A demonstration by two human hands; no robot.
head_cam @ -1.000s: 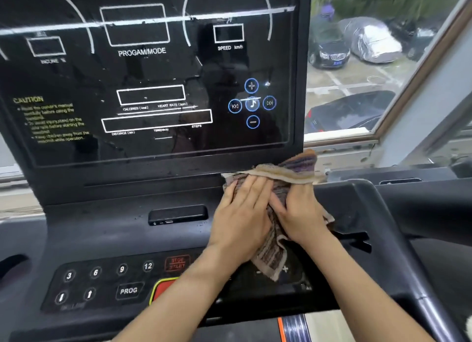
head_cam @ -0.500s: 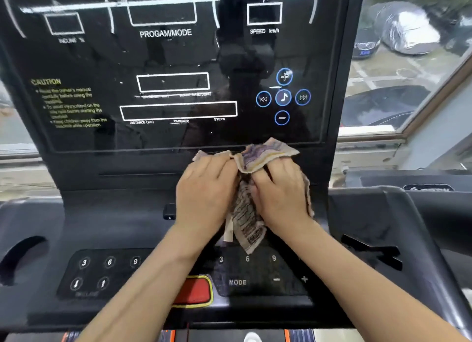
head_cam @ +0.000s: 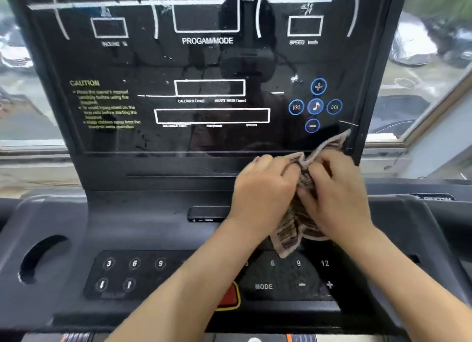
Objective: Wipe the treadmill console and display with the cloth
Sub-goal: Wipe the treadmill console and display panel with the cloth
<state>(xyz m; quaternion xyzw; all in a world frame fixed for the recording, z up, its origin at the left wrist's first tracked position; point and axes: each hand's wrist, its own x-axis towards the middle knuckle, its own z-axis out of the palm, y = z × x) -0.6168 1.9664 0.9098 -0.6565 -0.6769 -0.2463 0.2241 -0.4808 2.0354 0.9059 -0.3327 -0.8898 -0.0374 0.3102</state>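
Note:
A striped brown and grey cloth (head_cam: pixel 288 235) is bunched between both hands, just below the display's lower right corner. My left hand (head_cam: pixel 263 186) grips its left side and my right hand (head_cam: pixel 337 196) grips its right side. One corner of the cloth (head_cam: pixel 337 141) pokes up against the glossy black display (head_cam: pixel 153 68), which carries white outlined boxes and blue round music buttons (head_cam: pixel 316 106). The dark grey console (head_cam: pixel 143 221) lies under my forearms, with numbered keypads (head_cam: pixel 132 263) left and right.
A red stop button (head_cam: pixel 228 297) shows between my forearms. A cup-holder hole (head_cam: pixel 38 258) sits at the console's left, and a small dark slot (head_cam: pixel 204 214) in its middle. Windows behind look onto parked cars (head_cam: pixel 413 48). A grey handrail (head_cam: pixel 434 214) runs off to the right.
The cloth went from spread flat under both palms to gathered and bunched between my fingers. The view shifted, so my hands sit further right, near the display's lower right corner.

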